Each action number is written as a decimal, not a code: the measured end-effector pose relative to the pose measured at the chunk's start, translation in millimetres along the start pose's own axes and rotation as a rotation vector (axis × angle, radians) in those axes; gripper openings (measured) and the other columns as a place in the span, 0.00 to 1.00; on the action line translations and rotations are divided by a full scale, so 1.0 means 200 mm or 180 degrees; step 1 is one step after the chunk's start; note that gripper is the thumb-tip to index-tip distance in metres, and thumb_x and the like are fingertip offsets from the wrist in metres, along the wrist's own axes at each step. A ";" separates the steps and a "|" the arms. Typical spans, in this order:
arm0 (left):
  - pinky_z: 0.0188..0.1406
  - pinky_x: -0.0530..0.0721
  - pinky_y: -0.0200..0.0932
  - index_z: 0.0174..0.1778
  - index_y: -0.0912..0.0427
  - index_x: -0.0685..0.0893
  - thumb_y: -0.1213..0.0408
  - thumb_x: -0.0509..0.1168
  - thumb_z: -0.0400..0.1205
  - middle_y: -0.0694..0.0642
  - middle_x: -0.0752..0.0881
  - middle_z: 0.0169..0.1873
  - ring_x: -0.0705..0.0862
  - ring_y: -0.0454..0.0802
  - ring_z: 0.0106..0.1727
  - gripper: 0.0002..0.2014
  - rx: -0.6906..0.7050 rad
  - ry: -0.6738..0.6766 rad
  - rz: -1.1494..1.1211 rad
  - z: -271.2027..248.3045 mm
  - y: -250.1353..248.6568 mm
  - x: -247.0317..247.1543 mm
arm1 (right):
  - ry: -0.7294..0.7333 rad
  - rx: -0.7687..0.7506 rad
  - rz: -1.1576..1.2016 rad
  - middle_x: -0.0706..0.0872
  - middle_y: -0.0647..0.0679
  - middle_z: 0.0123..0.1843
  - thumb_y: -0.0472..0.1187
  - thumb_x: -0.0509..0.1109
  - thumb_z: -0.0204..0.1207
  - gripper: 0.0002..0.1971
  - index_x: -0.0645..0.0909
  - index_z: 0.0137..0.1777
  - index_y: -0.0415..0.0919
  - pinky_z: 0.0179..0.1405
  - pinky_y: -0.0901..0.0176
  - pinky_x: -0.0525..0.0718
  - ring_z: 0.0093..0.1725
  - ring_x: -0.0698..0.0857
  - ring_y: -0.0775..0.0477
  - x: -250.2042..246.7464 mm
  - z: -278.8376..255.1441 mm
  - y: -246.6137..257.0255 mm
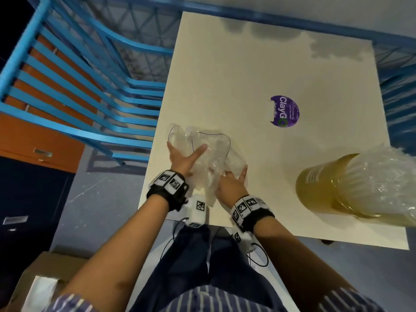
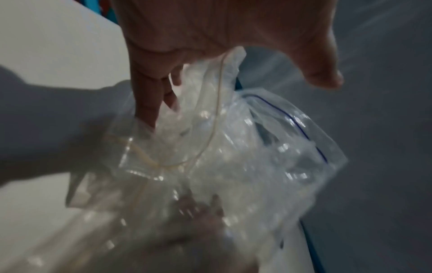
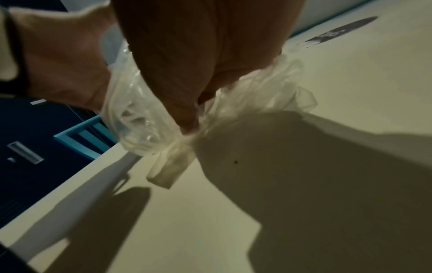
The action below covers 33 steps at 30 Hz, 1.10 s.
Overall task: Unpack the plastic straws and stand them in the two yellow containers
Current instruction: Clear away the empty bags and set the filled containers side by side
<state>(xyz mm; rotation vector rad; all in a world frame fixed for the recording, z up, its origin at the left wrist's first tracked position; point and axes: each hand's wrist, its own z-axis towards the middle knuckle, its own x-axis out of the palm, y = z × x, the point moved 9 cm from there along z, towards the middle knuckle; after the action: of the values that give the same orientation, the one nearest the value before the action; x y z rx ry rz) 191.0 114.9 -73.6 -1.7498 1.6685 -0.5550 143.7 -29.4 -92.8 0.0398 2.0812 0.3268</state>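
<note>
A crumpled clear plastic bag (image 1: 209,149) with a blue zip line sits at the table's front left, held between both hands. My left hand (image 1: 183,158) grips its left side, fingers curled into the plastic and thumb stretched out. My right hand (image 1: 233,183) pinches the bag's near end. In the left wrist view the bag (image 2: 257,157) shows a thin rubber band (image 2: 215,114) across it; I cannot make out straws inside it. In the right wrist view the fingers (image 3: 187,103) bunch the plastic (image 3: 140,120). One yellow container (image 1: 319,188) stands at the right with clear straws (image 1: 382,176) in it.
The cream table (image 1: 247,75) carries a purple round sticker (image 1: 286,111) near its middle. A blue slatted chair (image 1: 94,104) stands left of the table. A cardboard box (image 1: 40,278) lies on the floor at the lower left.
</note>
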 end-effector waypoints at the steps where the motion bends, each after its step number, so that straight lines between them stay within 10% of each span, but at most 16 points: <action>1: 0.75 0.68 0.60 0.80 0.51 0.30 0.49 0.80 0.60 0.57 0.46 0.83 0.54 0.58 0.82 0.69 0.0109 0.0001 0.0406 0.00 -0.02 0.06 | 0.0148 0.0008 0.0120 0.63 0.48 0.82 0.47 0.53 0.81 0.27 0.58 0.81 0.48 0.60 0.31 0.10 0.84 0.52 0.46 0.00 0.00 0.00; 4: 0.73 0.67 0.44 0.81 0.57 0.39 0.66 0.81 0.62 0.59 0.63 0.77 0.65 0.56 0.77 0.63 0.0664 0.0180 0.1102 0.01 -0.10 0.23 | 0.0409 -0.0210 0.0925 0.77 0.43 0.73 0.44 0.64 0.77 0.22 0.73 0.71 0.42 0.76 0.44 0.54 0.75 0.71 0.41 -0.01 -0.04 0.00; 8: 0.50 0.73 0.41 0.57 0.64 0.79 0.81 0.62 0.68 0.63 0.81 0.53 0.81 0.65 0.55 0.21 0.1828 0.0420 0.2128 0.01 -0.17 0.28 | -0.0360 -0.0358 0.1143 0.82 0.48 0.70 0.32 0.71 0.68 0.12 0.82 0.52 0.43 0.82 0.44 0.36 0.75 0.72 0.48 -0.09 -0.10 -0.12; 10: 0.49 0.74 0.47 0.46 0.69 0.85 0.79 0.61 0.67 0.69 0.83 0.48 0.82 0.69 0.50 0.14 0.2377 0.0710 0.2696 -0.01 -0.16 0.34 | -0.0871 -0.0089 0.1081 0.85 0.45 0.61 0.27 0.66 0.68 0.15 0.82 0.52 0.43 0.81 0.51 0.47 0.67 0.78 0.44 -0.16 -0.13 -0.18; 12: 0.54 0.72 0.49 0.49 0.67 0.87 0.77 0.57 0.71 0.68 0.82 0.54 0.77 0.64 0.58 0.16 0.2470 0.1163 0.3340 -0.07 -0.09 0.39 | -0.1128 -0.0022 0.1175 0.80 0.42 0.61 0.25 0.66 0.67 0.18 0.78 0.56 0.41 0.63 0.51 0.73 0.56 0.82 0.38 -0.21 -0.16 -0.19; 14: 0.55 0.70 0.46 0.56 0.63 0.85 0.79 0.57 0.77 0.61 0.78 0.58 0.73 0.56 0.62 0.17 0.2177 0.1339 0.4051 -0.07 0.03 0.42 | -0.1480 -0.0182 0.1309 0.68 0.45 0.62 0.23 0.71 0.61 0.26 0.69 0.56 0.44 0.34 0.54 0.76 0.44 0.81 0.37 -0.29 -0.19 -0.17; 16: 0.42 0.71 0.41 0.49 0.61 0.79 0.73 0.59 0.79 0.53 0.77 0.45 0.76 0.53 0.48 0.07 0.2143 0.0899 0.3984 -0.08 0.01 0.40 | -0.1823 -0.0523 0.0863 0.63 0.46 0.63 0.25 0.78 0.51 0.36 0.66 0.57 0.45 0.32 0.54 0.80 0.52 0.74 0.39 -0.39 -0.20 -0.12; 20: 0.50 0.83 0.41 0.50 0.65 0.85 0.70 0.64 0.75 0.57 0.83 0.45 0.82 0.55 0.48 0.10 0.2493 0.1340 0.4350 -0.17 0.03 0.42 | -0.0727 -0.1062 -0.0148 0.58 0.41 0.82 0.28 0.78 0.57 0.49 0.60 0.77 0.53 0.68 0.33 0.73 0.74 0.66 0.30 -0.32 -0.05 -0.03; 22: 0.56 0.83 0.58 0.42 0.64 0.89 0.60 0.61 0.67 0.64 0.88 0.46 0.83 0.63 0.55 0.16 0.2492 0.1970 0.4257 -0.22 0.10 0.41 | 0.0049 -0.0965 -0.0292 0.53 0.45 0.84 0.29 0.70 0.68 0.43 0.55 0.80 0.52 0.73 0.34 0.66 0.78 0.62 0.32 -0.22 -0.02 -0.03; 24: 0.67 0.68 0.72 0.55 0.69 0.85 0.53 0.51 0.65 0.70 0.84 0.59 0.79 0.68 0.66 0.31 0.2637 0.2281 0.4367 -0.31 0.15 0.39 | 0.0217 -0.0775 -0.0010 0.61 0.44 0.82 0.28 0.64 0.71 0.37 0.59 0.79 0.50 0.71 0.38 0.69 0.74 0.65 0.34 -0.18 -0.04 -0.06; 27: 0.79 0.47 0.63 0.73 0.64 0.71 0.47 0.51 0.67 0.63 0.72 0.73 0.67 0.59 0.77 0.39 0.2418 0.1534 0.3338 -0.38 0.07 0.28 | 0.0178 -0.0516 0.0703 0.75 0.39 0.68 0.25 0.62 0.71 0.31 0.66 0.74 0.47 0.61 0.45 0.76 0.63 0.74 0.35 -0.17 -0.16 -0.20; 33: 0.59 0.76 0.46 0.61 0.34 0.70 0.63 0.64 0.75 0.53 0.81 0.57 0.80 0.49 0.57 0.23 0.1741 0.0333 0.1839 -0.54 0.41 0.05 | 0.0525 -0.0366 0.1005 0.82 0.44 0.63 0.31 0.65 0.70 0.23 0.78 0.65 0.48 0.63 0.55 0.75 0.63 0.79 0.42 -0.09 -0.69 -0.78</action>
<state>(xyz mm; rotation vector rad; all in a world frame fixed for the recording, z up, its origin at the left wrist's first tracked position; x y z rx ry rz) 58.3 87.9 -56.5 -0.8166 1.7712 -0.7412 50.6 -213.3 -50.9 0.2828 2.2152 0.6605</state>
